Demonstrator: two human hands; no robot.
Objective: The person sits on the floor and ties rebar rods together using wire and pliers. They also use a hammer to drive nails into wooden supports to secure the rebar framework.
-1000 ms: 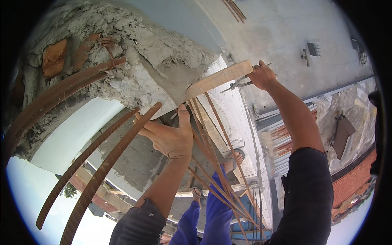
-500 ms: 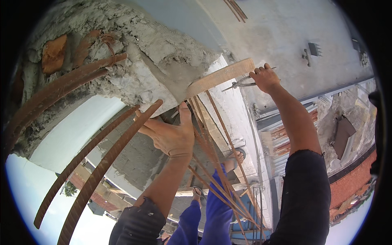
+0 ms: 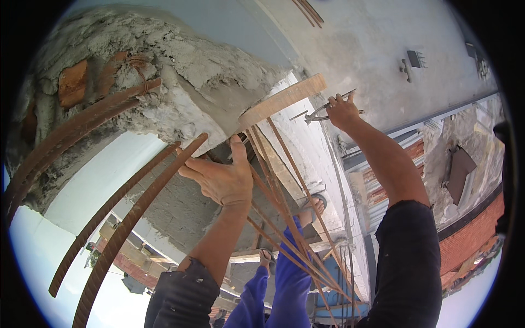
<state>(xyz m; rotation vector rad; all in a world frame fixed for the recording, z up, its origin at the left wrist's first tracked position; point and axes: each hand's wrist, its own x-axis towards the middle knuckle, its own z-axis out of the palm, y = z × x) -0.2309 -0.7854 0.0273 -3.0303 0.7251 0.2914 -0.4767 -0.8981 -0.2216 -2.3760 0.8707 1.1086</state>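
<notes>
My left hand [image 3: 221, 177] is raised under the lower edge of a rough concrete beam [image 3: 191, 106], thumb up and fingers stretched toward two rusty rebar ends [image 3: 136, 213]. Its fingertips are partly hidden behind one bar, and I see nothing held. A wooden board [image 3: 284, 101] lies against the beam's end, just above the thumb. To the right, my right hand [image 3: 343, 112] is closed round a grey metal tool [image 3: 316, 116] with two thin handles, like pincers. A thin rod shows at its head. The tool is beyond the board's right end, apart from it.
Long thin rusty bars [image 3: 281, 202] slant down beside my legs [image 3: 292, 273]. Thick curved rebars [image 3: 71, 134] jut from the beam at left. A white ledge [image 3: 333, 191] runs down the middle. Red brickwork [image 3: 473, 229] stands lower right.
The view has shifted slightly, so the beam and board appear a little farther left. My right hand and the tool have turned a little and moved left; my left hand stays under the beam.
</notes>
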